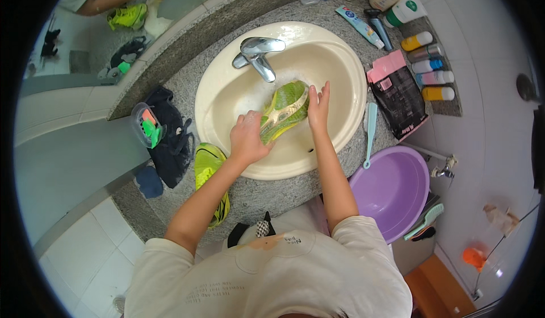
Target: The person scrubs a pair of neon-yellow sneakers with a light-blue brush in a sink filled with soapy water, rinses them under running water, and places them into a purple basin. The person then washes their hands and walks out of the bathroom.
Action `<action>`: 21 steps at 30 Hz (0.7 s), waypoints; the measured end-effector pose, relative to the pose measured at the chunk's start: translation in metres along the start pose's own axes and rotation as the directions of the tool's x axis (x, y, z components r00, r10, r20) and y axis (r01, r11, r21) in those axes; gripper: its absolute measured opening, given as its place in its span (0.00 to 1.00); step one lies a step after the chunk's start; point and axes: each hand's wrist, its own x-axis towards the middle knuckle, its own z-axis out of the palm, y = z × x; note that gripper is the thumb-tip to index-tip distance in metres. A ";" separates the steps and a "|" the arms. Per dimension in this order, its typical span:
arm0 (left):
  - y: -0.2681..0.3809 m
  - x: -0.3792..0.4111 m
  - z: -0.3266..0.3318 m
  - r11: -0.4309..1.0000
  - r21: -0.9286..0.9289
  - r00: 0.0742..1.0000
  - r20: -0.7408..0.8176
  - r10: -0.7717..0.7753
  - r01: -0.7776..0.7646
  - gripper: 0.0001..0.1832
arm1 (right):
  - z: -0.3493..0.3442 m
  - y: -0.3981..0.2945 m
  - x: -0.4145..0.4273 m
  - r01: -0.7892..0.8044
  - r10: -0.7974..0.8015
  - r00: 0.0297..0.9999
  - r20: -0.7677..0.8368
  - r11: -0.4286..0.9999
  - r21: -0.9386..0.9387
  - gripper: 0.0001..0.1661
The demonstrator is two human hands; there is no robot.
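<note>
A wet yellow-green sports shoe [283, 111] lies on its side in the cream oval sink [340, 137], its worn sole facing up. My left hand [249, 136] grips one end of it, the thumb low against the edge. At the other end my right hand [318, 105] rests its fingertips against the shoe, fingers extended and spread a little. Above the shoe stands the chrome faucet [259, 56]; whether water runs is hard to tell. A second yellow-green sports shoe [209, 162] sits on the granite counter left of the sink, partly hidden by my left forearm.
A light-blue long-handled brush [371, 133] lies right of the sink, above a purple basin [389, 194]. Toothpaste [359, 26], a shaver [380, 28], a black-pink bag [400, 99] and several bottles stand or lie beyond. Dark cloth [166, 143] and a clear plastic container [138, 120] are at left.
</note>
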 end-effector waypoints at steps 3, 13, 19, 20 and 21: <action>0.024 -0.018 -0.038 0.997 -0.075 0.994 -0.112 0.010 -0.018 0.36 | -0.012 -0.008 -0.013 0.016 -0.039 0.994 0.099 0.975 0.220 0.44; 0.080 -0.024 -0.204 0.953 -0.016 0.892 -0.357 0.276 -0.301 0.38 | -0.069 -0.246 -0.066 0.297 -0.437 0.870 0.227 0.833 0.467 0.44; 0.095 -0.032 -0.243 0.942 -0.004 0.886 -0.341 0.313 -0.334 0.41 | -0.075 -0.283 -0.050 0.692 -0.730 0.679 0.081 0.672 0.264 0.40; 0.096 -0.030 -0.241 0.946 -0.023 0.895 -0.333 0.297 -0.323 0.41 | -0.077 -0.286 -0.048 0.691 -0.737 0.669 0.097 0.665 0.285 0.39; 0.093 -0.028 -0.235 0.946 0.009 0.889 -0.339 0.307 -0.323 0.41 | -0.076 -0.287 -0.046 0.686 -0.741 0.661 0.117 0.660 0.307 0.38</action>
